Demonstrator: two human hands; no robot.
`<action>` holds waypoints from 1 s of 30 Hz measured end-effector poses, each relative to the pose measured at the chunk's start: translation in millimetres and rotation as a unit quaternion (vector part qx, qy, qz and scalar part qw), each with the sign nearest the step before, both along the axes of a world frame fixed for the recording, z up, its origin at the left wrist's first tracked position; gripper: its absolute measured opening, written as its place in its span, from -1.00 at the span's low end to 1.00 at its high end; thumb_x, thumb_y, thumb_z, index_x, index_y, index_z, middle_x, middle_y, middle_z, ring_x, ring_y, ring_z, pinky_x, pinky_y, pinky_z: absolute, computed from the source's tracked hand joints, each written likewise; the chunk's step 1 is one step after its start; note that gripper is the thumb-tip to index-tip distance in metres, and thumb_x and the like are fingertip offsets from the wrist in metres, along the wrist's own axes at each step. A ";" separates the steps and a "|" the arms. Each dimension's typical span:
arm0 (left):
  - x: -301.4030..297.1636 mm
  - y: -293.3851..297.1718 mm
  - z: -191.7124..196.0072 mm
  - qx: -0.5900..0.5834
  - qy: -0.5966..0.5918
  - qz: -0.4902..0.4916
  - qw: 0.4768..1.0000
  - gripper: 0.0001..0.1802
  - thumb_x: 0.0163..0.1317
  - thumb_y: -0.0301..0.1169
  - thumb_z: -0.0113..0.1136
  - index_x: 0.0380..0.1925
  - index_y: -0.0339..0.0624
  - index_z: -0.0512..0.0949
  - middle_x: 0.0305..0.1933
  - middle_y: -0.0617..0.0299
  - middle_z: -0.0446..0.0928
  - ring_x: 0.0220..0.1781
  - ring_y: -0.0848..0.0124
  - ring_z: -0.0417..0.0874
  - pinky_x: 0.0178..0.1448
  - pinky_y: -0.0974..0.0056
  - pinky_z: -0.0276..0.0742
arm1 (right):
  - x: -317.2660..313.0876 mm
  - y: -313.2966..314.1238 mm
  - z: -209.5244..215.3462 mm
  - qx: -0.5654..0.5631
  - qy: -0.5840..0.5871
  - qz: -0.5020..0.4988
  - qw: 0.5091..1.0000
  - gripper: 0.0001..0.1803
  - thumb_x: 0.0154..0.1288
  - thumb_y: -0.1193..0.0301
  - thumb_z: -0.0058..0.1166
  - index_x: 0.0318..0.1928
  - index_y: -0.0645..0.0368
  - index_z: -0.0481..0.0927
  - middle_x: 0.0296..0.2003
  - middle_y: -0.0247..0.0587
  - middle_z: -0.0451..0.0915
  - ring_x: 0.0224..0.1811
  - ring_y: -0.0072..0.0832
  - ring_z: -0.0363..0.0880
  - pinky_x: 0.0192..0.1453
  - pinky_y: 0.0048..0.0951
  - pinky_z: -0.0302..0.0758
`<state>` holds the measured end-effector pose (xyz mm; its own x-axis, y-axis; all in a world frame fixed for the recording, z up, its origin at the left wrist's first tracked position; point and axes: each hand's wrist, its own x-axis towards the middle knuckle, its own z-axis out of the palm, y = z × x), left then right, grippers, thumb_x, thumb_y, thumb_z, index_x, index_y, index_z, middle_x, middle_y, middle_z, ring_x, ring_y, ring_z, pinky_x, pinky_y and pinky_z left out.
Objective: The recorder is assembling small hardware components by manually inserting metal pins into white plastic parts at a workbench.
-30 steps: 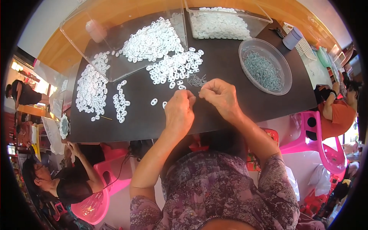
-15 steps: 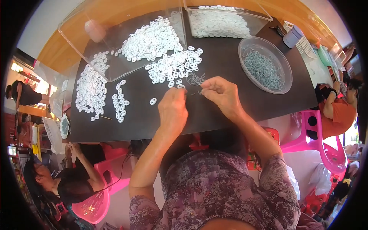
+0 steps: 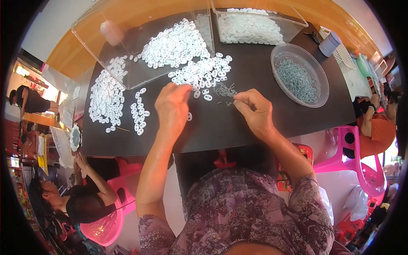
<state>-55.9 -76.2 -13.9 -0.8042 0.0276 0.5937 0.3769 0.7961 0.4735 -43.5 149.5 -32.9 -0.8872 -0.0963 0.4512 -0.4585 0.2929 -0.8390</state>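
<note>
My left hand (image 3: 171,106) is above the dark table, left of the pile of small white oval two-holed pieces (image 3: 203,73). Its fingers are curled in; anything between them is hidden. Just right of its wrist lies a single white oval piece (image 3: 189,116). My right hand (image 3: 256,111) has thumb and forefinger pinched together near a small heap of grey metal pins (image 3: 225,89). What that pinch holds is too small to tell. A few separate pins (image 3: 228,103) lie beside its fingertips.
A round clear tub of pins (image 3: 299,78) stands right, with a lidded cup (image 3: 329,44) behind it. A tipped clear bin (image 3: 102,70) spills white pieces; another bin (image 3: 250,32) stands behind. Left lie a column of pieces (image 3: 139,112) and a larger pile (image 3: 106,95). People sit at both sides.
My left hand has moved left, away from my right hand, which stays pinched near the pins. The whole view has shifted slightly. A single white piece now shows right of my left wrist.
</note>
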 end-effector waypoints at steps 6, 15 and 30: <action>-18.2 30.6 -3.7 -0.151 -0.030 -0.014 0.988 -0.88 -0.16 -0.60 0.19 -0.53 -0.20 0.59 -0.47 0.10 0.48 -0.33 0.12 0.55 -0.27 0.11 0.50 | -0.6 -0.7 -3.0 0.010 0.000 -0.007 1.000 -0.84 0.06 0.66 0.18 -0.30 0.23 0.59 -0.50 -0.25 0.49 -0.48 -0.49 0.44 -0.39 -0.49 0.37; -30.3 49.8 12.8 -0.284 -0.148 -0.014 0.947 -0.97 -0.08 -0.53 0.20 -0.58 -0.23 0.59 -0.43 0.00 0.58 -0.34 0.08 0.63 -0.31 0.11 0.53 | 0.7 -0.2 1.7 0.025 -0.002 -0.009 1.000 -0.85 0.03 0.66 0.18 -0.33 0.25 0.60 -0.49 -0.20 0.51 -0.46 -0.40 0.48 -0.38 -0.43 0.40; -30.7 47.8 7.2 -0.244 -0.116 0.035 0.962 -0.89 0.07 -0.46 0.11 -0.43 -0.25 0.56 -0.47 -0.06 0.60 -0.37 0.11 0.68 -0.34 0.11 0.57 | 1.9 0.4 1.8 0.030 0.023 -0.021 0.999 -0.85 0.04 0.64 0.15 -0.31 0.24 0.60 -0.48 -0.19 0.53 -0.40 -0.35 0.50 -0.32 -0.40 0.42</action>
